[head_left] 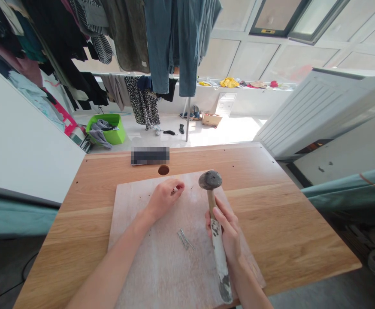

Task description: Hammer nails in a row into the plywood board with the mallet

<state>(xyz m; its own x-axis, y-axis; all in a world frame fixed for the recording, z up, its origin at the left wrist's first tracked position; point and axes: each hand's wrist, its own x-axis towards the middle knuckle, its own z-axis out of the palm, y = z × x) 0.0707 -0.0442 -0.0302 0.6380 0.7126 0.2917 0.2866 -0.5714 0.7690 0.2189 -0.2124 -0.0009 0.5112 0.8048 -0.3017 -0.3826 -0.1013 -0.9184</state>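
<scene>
My right hand (226,225) is wrapped round the upper handle of a mallet (217,253). Its dark, rounded head points up, and the wooden handle has worn white paint on its lower part. Beneath both hands lies a pale wooden board (155,270). Over the board's far part, my left hand (166,197) is closed, with thumb and fingertips curled together. Whatever is between those fingers is too small or hidden to make out. Several loose nails (185,239) lie on the board between my forearms. Small dark holes or marks dot its left side.
The board rests on a wooden table (271,214) with a round hole (163,170) near its far side. A blurred dark object (150,156) lies behind the hole. Past the table stand a green tub (113,133) of clothes and hanging laundry (161,47). A white cabinet (319,103) is at right.
</scene>
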